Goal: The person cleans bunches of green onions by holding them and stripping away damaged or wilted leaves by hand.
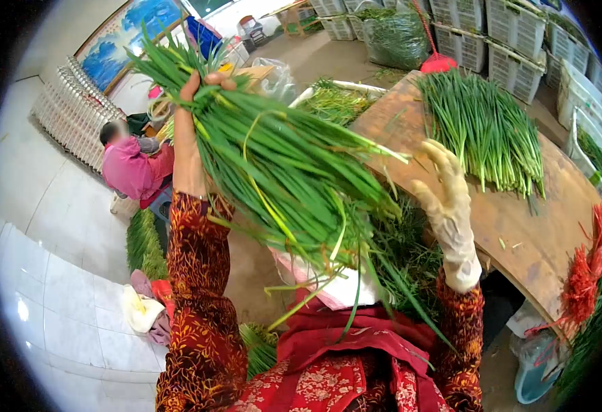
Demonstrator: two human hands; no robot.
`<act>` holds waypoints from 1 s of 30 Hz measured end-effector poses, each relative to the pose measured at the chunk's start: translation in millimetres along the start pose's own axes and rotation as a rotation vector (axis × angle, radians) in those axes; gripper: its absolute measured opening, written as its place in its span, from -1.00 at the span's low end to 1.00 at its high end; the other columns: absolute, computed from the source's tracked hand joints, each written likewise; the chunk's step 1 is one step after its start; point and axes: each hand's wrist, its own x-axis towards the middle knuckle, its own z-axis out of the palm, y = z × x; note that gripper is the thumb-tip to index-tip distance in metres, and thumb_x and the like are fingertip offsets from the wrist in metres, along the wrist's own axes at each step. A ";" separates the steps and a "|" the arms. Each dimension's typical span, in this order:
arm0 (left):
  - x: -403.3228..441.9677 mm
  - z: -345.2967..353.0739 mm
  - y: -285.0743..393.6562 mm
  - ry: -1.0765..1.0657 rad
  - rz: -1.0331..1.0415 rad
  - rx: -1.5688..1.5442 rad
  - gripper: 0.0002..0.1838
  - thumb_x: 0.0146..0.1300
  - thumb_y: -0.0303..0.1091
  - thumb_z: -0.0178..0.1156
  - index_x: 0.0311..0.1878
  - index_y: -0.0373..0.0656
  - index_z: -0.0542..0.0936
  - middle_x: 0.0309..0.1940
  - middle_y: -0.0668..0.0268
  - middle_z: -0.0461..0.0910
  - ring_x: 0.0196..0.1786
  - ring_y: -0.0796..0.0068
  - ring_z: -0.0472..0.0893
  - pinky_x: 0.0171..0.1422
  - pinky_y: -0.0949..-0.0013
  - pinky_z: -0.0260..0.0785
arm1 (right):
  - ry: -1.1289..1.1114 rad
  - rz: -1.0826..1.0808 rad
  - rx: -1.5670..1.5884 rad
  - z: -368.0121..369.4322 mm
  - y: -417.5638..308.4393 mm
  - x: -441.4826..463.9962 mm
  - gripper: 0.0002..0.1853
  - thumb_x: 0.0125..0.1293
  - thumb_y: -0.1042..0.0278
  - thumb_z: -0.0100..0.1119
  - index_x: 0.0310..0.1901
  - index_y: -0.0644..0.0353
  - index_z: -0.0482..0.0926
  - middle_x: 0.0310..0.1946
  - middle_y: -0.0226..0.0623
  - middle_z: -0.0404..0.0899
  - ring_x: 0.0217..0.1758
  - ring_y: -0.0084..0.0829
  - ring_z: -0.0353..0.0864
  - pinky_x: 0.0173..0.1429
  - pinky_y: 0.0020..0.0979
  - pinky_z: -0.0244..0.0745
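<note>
Your bare left hand [187, 120] was closed around a bunch of long green leaves [294, 165], raised in the left and middle of the scene; a firm but gentle grip probably suited it, since squeezing could bruise slender blades. Your gloved right hand [446, 196] was empty, fingers loosely spread, just beside the bunch's pale ends. Some blades hung limp and yellowed. Far right, a neat, flat pile of leaves [483, 127] lay on the smooth brown table [541, 233].
</note>
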 end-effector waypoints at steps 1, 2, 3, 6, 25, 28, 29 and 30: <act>-12.1 2.2 -9.0 -0.016 -0.043 0.067 -0.78 0.31 -0.10 -0.05 -0.31 -0.02 0.39 -0.36 0.44 0.46 -0.20 0.47 0.49 0.06 0.28 0.34 | -0.049 -0.025 0.003 6.3 -2.4 4.9 -0.45 0.12 0.14 0.20 0.13 0.11 0.33 0.10 -0.14 0.35 0.12 -0.20 0.38 0.24 -0.25 0.19; -18.3 -3.8 -15.4 -0.009 -0.053 0.059 -0.78 0.31 -0.10 -0.05 -0.31 -0.02 0.39 -0.36 0.44 0.46 -0.20 0.47 0.49 0.06 0.28 0.34 | -0.103 -0.048 0.009 12.7 -1.6 7.3 -0.43 0.09 0.12 0.22 0.13 0.11 0.34 0.07 -0.13 0.39 0.11 -0.18 0.39 0.24 -0.25 0.17; -23.8 -13.2 -22.1 -0.016 -0.075 0.005 -0.78 0.31 -0.11 -0.05 -0.31 -0.03 0.39 -0.35 0.44 0.46 -0.19 0.47 0.49 0.08 0.28 0.33 | -0.226 -0.023 0.073 24.9 9.2 5.8 -0.44 0.08 0.12 0.22 0.12 0.11 0.35 0.03 -0.15 0.42 0.09 -0.18 0.41 0.21 -0.25 0.21; -40.1 -25.7 -40.4 0.083 -0.024 -0.076 -0.78 0.30 -0.12 -0.04 -0.28 -0.06 0.39 -0.34 0.44 0.47 -0.20 0.48 0.48 0.11 0.25 0.32 | -0.529 0.082 0.201 58.0 15.9 -2.6 -0.61 0.13 0.17 0.17 -0.02 0.13 0.47 -0.18 -0.13 0.55 -0.10 -0.12 0.51 -0.05 -0.24 0.40; -54.8 -168.7 -46.6 -0.001 0.028 -0.309 -0.85 0.30 -0.26 -0.07 -0.15 -0.10 0.35 -0.27 0.52 0.44 -0.08 0.48 0.43 0.32 -0.05 0.03 | -0.690 0.326 0.204 96.8 30.2 -37.6 -0.57 0.11 0.03 0.17 -0.07 0.14 0.49 -0.16 -0.16 0.52 -0.12 -0.18 0.52 -0.07 -0.32 0.41; -48.5 -174.0 -45.6 -0.093 -0.008 -0.315 -0.85 0.30 -0.27 -0.06 -0.15 -0.11 0.35 -0.25 0.51 0.43 -0.08 0.49 0.42 0.33 -0.02 0.01 | -0.530 0.275 0.249 100.5 23.2 -19.6 -0.66 0.19 0.06 0.07 -0.17 0.14 0.56 -0.23 -0.15 0.55 -0.15 -0.17 0.53 -0.10 -0.32 0.41; -46.4 -173.6 -44.9 -0.108 -0.004 -0.289 -0.84 0.30 -0.26 -0.06 -0.15 -0.11 0.35 -0.24 0.51 0.43 -0.07 0.48 0.42 0.32 -0.02 0.03 | -0.559 0.274 0.257 106.9 20.7 -14.1 -0.70 0.18 0.09 0.09 -0.20 0.14 0.57 -0.25 -0.17 0.55 -0.18 -0.17 0.54 -0.12 -0.32 0.41; -46.3 -173.0 -44.0 -0.122 0.001 -0.262 -0.84 0.30 -0.26 -0.06 -0.15 -0.10 0.34 -0.23 0.50 0.42 -0.06 0.48 0.41 0.31 -0.02 0.04 | -0.590 0.271 0.266 113.0 18.6 -10.4 -0.73 0.17 0.12 0.10 -0.23 0.13 0.58 -0.27 -0.19 0.55 -0.20 -0.16 0.54 -0.14 -0.32 0.41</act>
